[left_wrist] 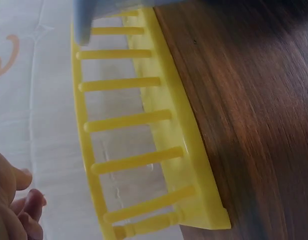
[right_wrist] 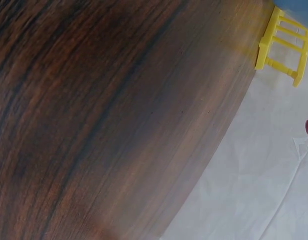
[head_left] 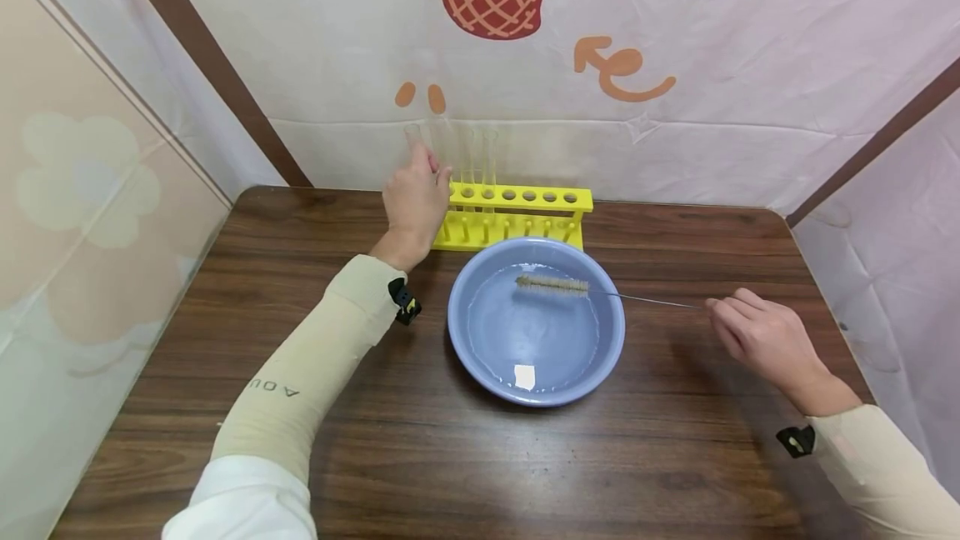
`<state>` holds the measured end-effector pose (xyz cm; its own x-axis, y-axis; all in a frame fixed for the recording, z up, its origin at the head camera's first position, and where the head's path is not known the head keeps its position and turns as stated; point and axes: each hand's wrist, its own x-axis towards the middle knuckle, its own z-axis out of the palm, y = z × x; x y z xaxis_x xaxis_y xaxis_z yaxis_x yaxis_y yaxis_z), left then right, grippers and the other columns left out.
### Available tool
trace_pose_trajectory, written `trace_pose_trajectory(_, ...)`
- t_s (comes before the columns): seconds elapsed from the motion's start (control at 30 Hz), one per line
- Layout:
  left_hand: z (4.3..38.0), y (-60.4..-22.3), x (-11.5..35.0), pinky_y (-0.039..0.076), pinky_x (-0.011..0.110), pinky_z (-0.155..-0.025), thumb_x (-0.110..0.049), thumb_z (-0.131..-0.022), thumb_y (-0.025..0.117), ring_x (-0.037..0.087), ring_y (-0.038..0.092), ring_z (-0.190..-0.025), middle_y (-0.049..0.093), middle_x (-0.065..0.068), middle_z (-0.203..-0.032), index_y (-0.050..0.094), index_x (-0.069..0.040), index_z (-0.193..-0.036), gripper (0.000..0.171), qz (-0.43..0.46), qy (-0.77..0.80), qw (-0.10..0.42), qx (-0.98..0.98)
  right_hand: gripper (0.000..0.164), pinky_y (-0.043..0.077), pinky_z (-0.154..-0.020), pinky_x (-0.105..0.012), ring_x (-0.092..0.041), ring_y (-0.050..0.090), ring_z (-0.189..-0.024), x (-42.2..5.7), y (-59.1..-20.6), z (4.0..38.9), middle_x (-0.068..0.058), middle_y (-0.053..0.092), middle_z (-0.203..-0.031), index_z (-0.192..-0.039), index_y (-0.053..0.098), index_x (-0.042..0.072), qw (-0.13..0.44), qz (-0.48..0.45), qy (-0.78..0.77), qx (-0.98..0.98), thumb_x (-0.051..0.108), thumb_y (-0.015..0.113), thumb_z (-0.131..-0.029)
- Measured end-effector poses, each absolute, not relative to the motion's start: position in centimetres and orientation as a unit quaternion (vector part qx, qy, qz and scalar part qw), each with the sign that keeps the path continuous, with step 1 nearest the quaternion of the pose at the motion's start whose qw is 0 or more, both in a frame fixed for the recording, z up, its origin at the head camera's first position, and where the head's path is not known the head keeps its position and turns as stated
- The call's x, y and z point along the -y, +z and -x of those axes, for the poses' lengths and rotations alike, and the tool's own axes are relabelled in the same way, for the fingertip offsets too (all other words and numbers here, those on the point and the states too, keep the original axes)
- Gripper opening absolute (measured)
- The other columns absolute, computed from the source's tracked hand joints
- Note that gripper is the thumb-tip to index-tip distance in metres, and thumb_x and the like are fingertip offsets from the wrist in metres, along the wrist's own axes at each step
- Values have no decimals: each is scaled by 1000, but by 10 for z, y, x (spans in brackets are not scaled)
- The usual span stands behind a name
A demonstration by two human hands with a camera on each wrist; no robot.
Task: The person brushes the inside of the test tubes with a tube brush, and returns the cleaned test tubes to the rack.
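My left hand (head_left: pixel 414 202) is at the left end of the yellow test tube rack (head_left: pixel 551 202), its thumb and fingers pinching a clear test tube (head_left: pixel 413 134) near the top. Several other clear tubes stand upright in the rack's left holes; the holes to the right hold none. Over on the right, my right hand (head_left: pixel 765 336) grips the thin wire handle of a test tube brush (head_left: pixel 552 283). The bristle end of that brush lies over the water in a blue basin (head_left: pixel 612 338). My left fingers (left_wrist: pixel 32 206) show at the left edge of the left wrist view.
The basin stands mid-table, directly in front of the rack. Both rest on a dark wood-grain table (head_left: pixel 645 473). Behind the rack hangs a white printed cloth (head_left: pixel 720 140), with more cloth along both sides.
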<state>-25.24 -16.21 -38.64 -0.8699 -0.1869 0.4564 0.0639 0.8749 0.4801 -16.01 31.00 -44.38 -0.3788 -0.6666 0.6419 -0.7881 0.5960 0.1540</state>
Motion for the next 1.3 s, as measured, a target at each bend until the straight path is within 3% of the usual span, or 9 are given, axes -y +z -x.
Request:
trace_pose_trajectory(0.6,256,-387,161,55,52,-69,-27,-105,59,39,70,-82,69,18,-86,57,-2,-106,25,-22,-190,160,968,40,43,-42,-40,-24,56,-60,-308,-444,163,-8,63,-71,-88,68,1,342,-440,93,825,24,44,-109)
trace_pose_trajectory(1.0,249,-395,156,49,43,-48,-25,-103,53,31,61,-52,58,10,-59,57,-4,-94,24,22,-122,221,967,41,45,-43,-39,-23,56,-61,-310,-444,162,-9,64,-73,-91,69,0,332,-440,85,830,25,42,-110)
trace_pose_trajectory(1.13,250,-396,148,47,40,-45,-27,-104,53,28,58,-48,59,11,-59,62,-1,-101,28,38,-112,238,964,42,45,-43,-40,-23,57,-61,-311,-444,162,-9,64,-73,-90,69,0,330,-437,82,833,25,41,-110)
trace_pose_trajectory(1.3,253,-395,141,51,43,-47,-30,-106,51,32,63,-52,64,15,-64,65,0,-103,33,18,-98,220,970,42,45,-43,-40,-23,57,-60,-310,-444,163,-9,64,-72,-88,68,0,334,-438,89,830,24,42,-110)
